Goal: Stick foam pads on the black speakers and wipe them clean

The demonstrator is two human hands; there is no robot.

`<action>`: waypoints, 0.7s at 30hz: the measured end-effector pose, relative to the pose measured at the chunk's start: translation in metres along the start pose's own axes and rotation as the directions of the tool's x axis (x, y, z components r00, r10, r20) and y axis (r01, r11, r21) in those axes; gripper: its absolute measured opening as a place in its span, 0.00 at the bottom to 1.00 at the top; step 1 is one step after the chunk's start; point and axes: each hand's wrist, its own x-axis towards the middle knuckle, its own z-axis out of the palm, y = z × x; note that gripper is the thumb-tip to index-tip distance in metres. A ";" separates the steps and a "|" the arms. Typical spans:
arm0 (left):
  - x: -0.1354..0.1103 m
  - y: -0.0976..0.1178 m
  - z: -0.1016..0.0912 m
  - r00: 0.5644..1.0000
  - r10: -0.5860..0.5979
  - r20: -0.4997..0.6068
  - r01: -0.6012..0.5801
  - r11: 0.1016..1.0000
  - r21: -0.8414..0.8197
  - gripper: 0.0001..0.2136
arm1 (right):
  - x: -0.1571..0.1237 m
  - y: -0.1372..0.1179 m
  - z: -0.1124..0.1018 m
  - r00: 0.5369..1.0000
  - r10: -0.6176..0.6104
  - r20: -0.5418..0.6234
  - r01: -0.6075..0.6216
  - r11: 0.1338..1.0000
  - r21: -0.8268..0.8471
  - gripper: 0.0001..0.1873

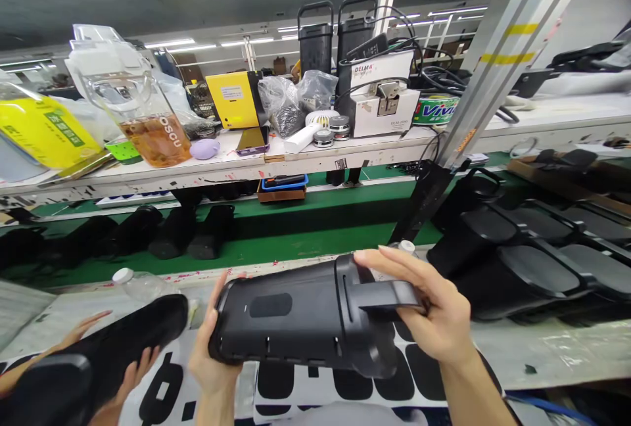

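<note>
A black plastic casing with a loop handle (290, 314) lies sideways across both my hands, above the bench. An oval recessed panel shows on its facing side, with small slots along the lower edge. My left hand (213, 354) is wrapped round its left end, some fingers hidden behind it. At the other end, my right hand (436, 307) grips the handle and the end rim, thumb below and fingers on top. Beneath the casing are sheets of black die-cut pads (276, 380) on white backing.
At left, a co-worker's hands (131, 373) hold a similar black casing (103, 347). A clear bottle (142, 283) lies behind it. Several handled casings (537, 268) stand at right. The shelf (296, 162) above carries a jug (148, 123), a yellow box (231, 100) and a white box (382, 94).
</note>
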 end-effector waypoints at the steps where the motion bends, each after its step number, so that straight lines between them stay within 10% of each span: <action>1: -0.003 0.000 0.000 0.994 0.111 0.009 -0.111 0.994 0.014 0.28 | 0.002 0.001 0.005 0.993 0.052 -0.107 -0.056 0.998 -0.038 0.26; 3: -0.008 0.000 0.001 0.948 0.312 0.058 -0.315 0.949 0.033 0.27 | 0.005 0.001 0.017 0.927 0.170 -0.335 -0.206 0.976 -0.075 0.12; 7: -0.018 -0.003 0.007 0.853 0.489 0.181 -0.499 0.866 0.012 0.24 | 0.011 0.003 0.035 0.730 0.230 -0.643 -0.293 0.956 0.010 0.17; 13: -0.020 -0.002 0.010 0.895 0.388 0.219 -0.418 0.901 0.116 0.23 | 0.017 0.013 0.024 0.601 0.185 -0.777 -0.277 0.961 0.014 0.13; 17: -0.024 0.012 0.016 0.890 0.291 0.351 -0.453 0.648 0.612 0.18 | 0.022 0.004 0.016 0.701 0.049 -0.711 -0.279 0.937 -0.210 0.11; 21: -0.042 0.001 0.042 0.606 0.197 0.770 -0.788 0.277 0.550 0.49 | 0.030 -0.021 0.030 0.901 -0.216 -0.377 -0.001 0.866 -0.500 0.07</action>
